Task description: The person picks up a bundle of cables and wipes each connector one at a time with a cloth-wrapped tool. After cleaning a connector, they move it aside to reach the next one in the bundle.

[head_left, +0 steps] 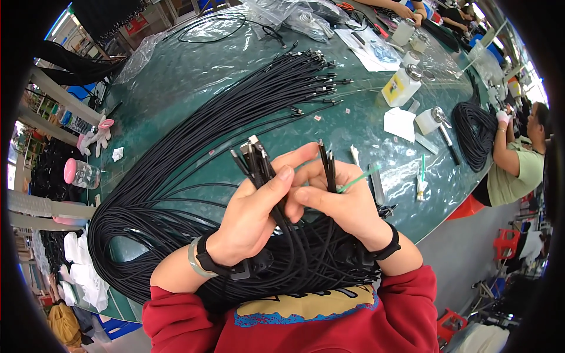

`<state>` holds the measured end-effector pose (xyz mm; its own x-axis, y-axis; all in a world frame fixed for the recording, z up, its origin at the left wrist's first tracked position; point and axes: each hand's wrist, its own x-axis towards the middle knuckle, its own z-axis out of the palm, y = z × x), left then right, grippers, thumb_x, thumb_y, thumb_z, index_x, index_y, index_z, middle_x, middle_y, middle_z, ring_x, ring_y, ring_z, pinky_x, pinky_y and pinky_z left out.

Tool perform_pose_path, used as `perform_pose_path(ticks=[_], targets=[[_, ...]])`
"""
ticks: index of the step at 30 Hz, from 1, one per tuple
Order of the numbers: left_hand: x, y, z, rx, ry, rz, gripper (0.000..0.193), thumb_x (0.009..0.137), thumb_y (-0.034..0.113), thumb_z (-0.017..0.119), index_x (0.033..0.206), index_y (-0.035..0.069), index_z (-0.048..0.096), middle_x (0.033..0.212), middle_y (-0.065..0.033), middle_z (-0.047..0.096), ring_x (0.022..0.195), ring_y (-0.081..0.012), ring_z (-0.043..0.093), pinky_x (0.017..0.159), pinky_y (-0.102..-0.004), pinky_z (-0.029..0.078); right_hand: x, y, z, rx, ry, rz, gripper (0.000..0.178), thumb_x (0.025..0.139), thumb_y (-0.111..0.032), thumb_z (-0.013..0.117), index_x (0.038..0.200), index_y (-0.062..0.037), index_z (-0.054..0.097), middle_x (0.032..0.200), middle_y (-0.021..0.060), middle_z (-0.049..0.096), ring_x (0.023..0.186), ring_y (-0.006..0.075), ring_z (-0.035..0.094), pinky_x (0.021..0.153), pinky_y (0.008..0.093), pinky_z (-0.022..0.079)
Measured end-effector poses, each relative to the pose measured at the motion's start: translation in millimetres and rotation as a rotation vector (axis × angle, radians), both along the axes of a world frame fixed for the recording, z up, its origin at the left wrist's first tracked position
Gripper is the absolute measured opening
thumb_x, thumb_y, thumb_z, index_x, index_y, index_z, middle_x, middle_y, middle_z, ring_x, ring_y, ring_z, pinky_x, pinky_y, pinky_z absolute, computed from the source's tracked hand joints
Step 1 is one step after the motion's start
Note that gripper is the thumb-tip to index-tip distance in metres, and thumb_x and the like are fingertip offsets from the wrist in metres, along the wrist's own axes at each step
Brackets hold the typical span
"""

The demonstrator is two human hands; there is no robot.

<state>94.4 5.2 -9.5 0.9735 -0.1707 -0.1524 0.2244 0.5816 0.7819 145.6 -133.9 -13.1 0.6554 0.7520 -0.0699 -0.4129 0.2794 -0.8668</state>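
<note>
At desk centre, head view: left hand [250, 215] closes its grip on a few black cables [254, 162], plug ends upward. Right hand [344, 206] pinches two more cable ends [326, 167] and a thin green tie [359, 178]. For a neat result, level plug tips before binding. Cables are matte, round, flexible; the large bundle [194, 153] fans across the glossy green desk [176, 82].

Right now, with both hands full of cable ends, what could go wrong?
The left hand grips several connector ends loosely fanned; one might slip back into the black cable bundle. The right hand pinches a few cable tips plus a green strip, which may drop.
</note>
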Motion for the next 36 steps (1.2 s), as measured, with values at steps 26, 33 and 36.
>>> perform_pose_path(ticks=[26,33,36], targets=[[-1.2,6.1,3.1,0.023,0.055,0.089,0.031,0.079,0.001,0.055,0.109,0.001,0.047,0.078,-0.007,0.059,0.045,-0.0011,0.035,0.037,-0.0148,0.022,4.6,-9.4,-8.1,-0.142,0.016,0.06,0.011,0.072,-0.006,0.065,0.077,0.0005,0.059,0.06,-0.0024,0.051,0.048,0.0025,0.04,0.042,0.0174,0.025],[-2.6,6.5,-2.5,0.051,0.051,0.068,0.024,0.08,0.003,0.054,0.103,0.001,0.049,0.08,-0.0102,0.06,0.041,-0.0011,0.031,0.036,-0.016,0.021,2.3,-9.6,-17.7,-0.111,0.001,0.009,0.012,0.07,-0.005,0.066,0.075,-0.0027,0.056,0.063,-0.0032,0.052,0.052,0.0026,0.043,0.045,0.0166,0.028],[-2.8,8.1,-4.4,0.053,0.039,0.053,0.024,0.081,0.007,0.054,0.105,0.001,0.049,0.077,-0.0074,0.06,0.046,0.0,0.035,0.038,-0.0156,0.023,2.0,-9.8,-12.8,-0.12,0.042,0.039,0.013,0.07,-0.004,0.066,0.075,-0.0036,0.055,0.065,-0.0031,0.052,0.055,0.003,0.045,0.047,0.0166,0.032]])
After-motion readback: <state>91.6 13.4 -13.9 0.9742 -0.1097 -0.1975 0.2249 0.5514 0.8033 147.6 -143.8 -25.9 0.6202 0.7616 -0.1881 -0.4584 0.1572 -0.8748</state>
